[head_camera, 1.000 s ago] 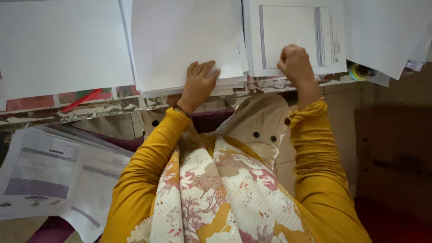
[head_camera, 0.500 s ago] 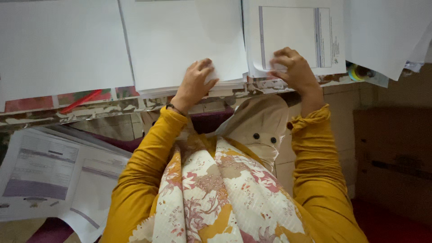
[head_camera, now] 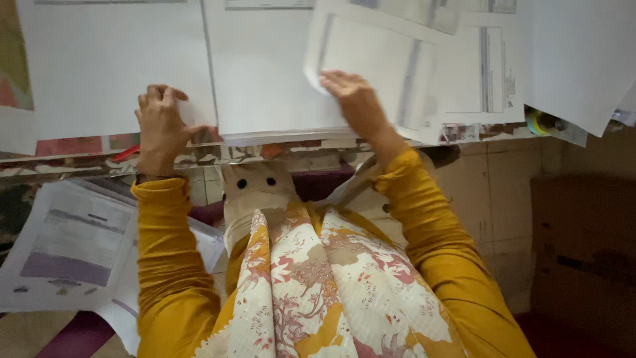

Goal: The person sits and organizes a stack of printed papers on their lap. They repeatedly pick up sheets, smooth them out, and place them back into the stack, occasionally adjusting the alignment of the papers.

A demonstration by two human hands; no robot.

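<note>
Since a second ago the right hand [head_camera: 354,99] has swung a printed sheet [head_camera: 377,73] leftward off the near edge of the surface [head_camera: 99,162], fingers pinching its corner so it lifts clear, while the left hand [head_camera: 159,122] lies mostly flat, pinning the big blank sheet [head_camera: 112,66] there.

Wore mustard-yellow long sleeves [head_camera: 169,252], cuffs bunched just behind each wrist. Had a thin dark band at the wrist just below the left hand [head_camera: 159,129]. Right hand [head_camera: 354,99] bare, blurred. Draped down the front, between the sleeves, a cream scarf [head_camera: 318,292] printed with red, pink and ochre flowers; above it, beige cloth [head_camera: 255,189] with two dark buttons.
</note>
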